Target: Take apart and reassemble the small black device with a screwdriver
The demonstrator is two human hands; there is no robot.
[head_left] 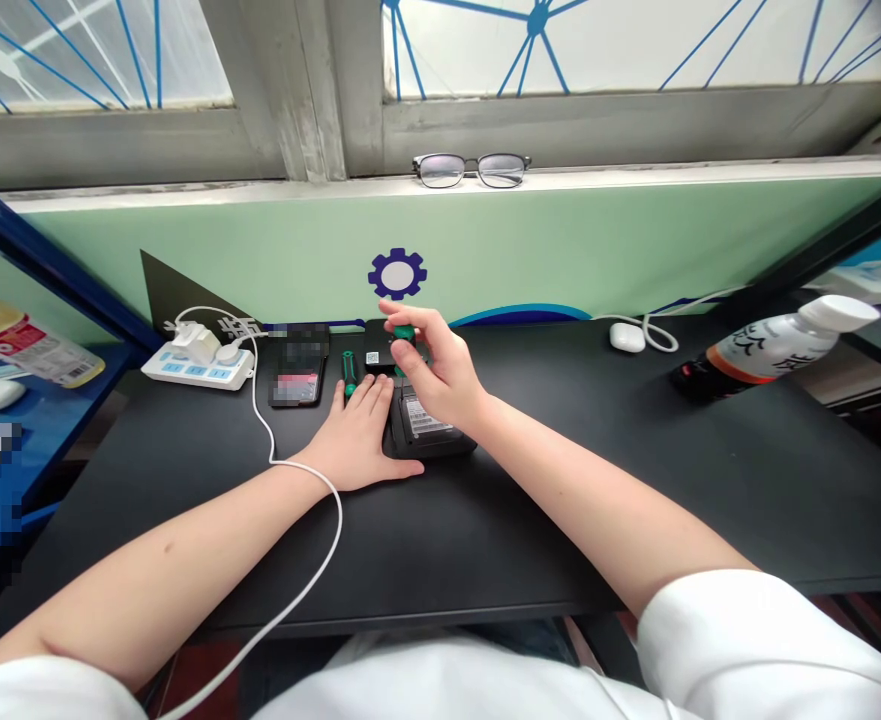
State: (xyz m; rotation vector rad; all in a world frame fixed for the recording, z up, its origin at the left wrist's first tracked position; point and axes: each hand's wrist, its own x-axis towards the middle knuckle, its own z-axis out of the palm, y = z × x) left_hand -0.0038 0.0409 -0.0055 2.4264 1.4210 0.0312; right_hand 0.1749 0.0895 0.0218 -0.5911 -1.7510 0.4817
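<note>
A black device (419,425) with a white printed label lies on the dark desk. My left hand (361,430) rests flat along its left side, fingers stretched out and thumb pointing right at the near edge. Above the device, my right hand (444,370) grips the green handle of a screwdriver (404,333), which points down; its tip is hidden behind my hand. A second green-and-black screwdriver (348,368) lies just beyond my left fingertips. Behind the device sits a black box-like part (377,350) with a small white code sticker, partly covered by my right hand.
A phone (297,367) and a white power strip (200,366) lie at the left. A white cable (339,520) crosses my left wrist. At the right are a white earbud case (627,338) and a bottle (774,345). Glasses (472,171) rest on the window ledge.
</note>
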